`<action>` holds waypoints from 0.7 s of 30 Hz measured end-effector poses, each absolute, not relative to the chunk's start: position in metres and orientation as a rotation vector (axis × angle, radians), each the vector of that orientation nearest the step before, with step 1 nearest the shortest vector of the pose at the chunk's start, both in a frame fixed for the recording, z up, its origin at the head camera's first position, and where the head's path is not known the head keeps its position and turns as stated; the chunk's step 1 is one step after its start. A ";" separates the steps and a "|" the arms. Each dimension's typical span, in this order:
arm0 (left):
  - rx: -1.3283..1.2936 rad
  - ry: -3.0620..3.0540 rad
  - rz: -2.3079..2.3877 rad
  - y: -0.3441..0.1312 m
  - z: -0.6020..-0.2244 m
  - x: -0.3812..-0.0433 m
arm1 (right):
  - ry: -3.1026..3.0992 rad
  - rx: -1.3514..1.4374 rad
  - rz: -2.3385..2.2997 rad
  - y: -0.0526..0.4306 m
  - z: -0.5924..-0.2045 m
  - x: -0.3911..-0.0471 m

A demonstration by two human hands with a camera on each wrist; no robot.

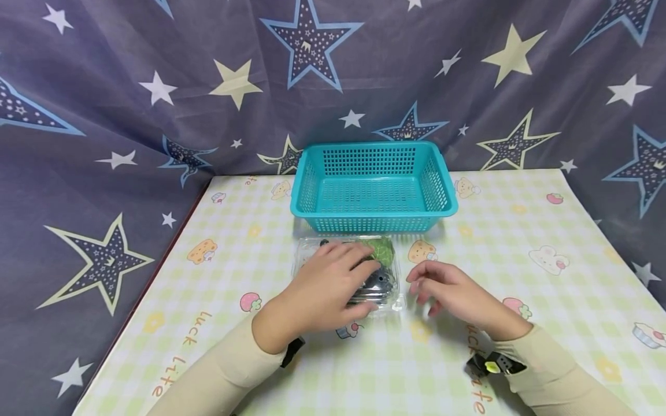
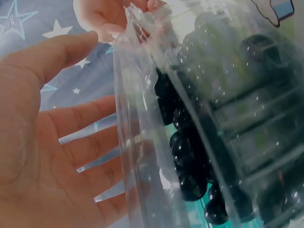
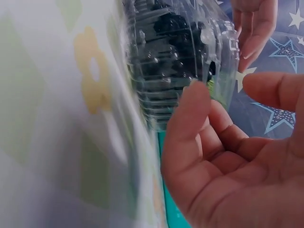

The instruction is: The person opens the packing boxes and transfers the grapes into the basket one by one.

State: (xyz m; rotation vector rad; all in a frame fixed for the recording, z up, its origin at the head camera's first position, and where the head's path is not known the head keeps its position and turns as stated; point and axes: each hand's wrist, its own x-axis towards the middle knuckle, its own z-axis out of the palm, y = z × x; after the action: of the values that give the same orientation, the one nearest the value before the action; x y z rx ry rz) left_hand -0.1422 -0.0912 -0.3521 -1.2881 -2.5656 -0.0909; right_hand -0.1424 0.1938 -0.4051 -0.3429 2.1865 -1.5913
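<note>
A clear plastic clamshell box point(image 1: 399, 289) lies on the table just in front of the basket. Inside it are glossy dark round fruits point(image 2: 190, 147) like grapes, and a green piece point(image 1: 383, 252) shows at its far right corner. Over the box lies my left hand point(image 1: 333, 283), fingers spread across the lid and thumb toward the near edge. In the left wrist view those fingers look straight beside the plastic. To the right of the box, my right hand point(image 1: 442, 289) hovers with loosely bent fingers and nothing in them, its fingertips close to the box's right edge.
A turquoise mesh basket point(image 1: 374, 222) stands behind the box, near the back edge. The table has a green checked cloth point(image 1: 208, 346) with cartoon prints. A dark star-patterned curtain point(image 1: 198, 34) hangs behind and at both sides.
</note>
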 end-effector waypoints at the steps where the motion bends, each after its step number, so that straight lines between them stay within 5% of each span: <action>1: -1.292 -2.568 -0.084 -0.091 -0.353 -0.142 | 2.172 -0.337 -1.591 0.193 -0.406 -0.143; 21: -1.322 -2.559 0.006 -0.083 -0.364 -0.135 | 1.904 -0.265 -1.649 0.183 -0.419 -0.138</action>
State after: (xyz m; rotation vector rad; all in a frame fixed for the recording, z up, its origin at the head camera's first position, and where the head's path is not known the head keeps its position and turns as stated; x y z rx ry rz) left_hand -0.1351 -0.0828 -0.3639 -1.3221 -2.5588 0.0056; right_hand -0.1384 0.1829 -0.4194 -0.2645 1.9035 -1.6486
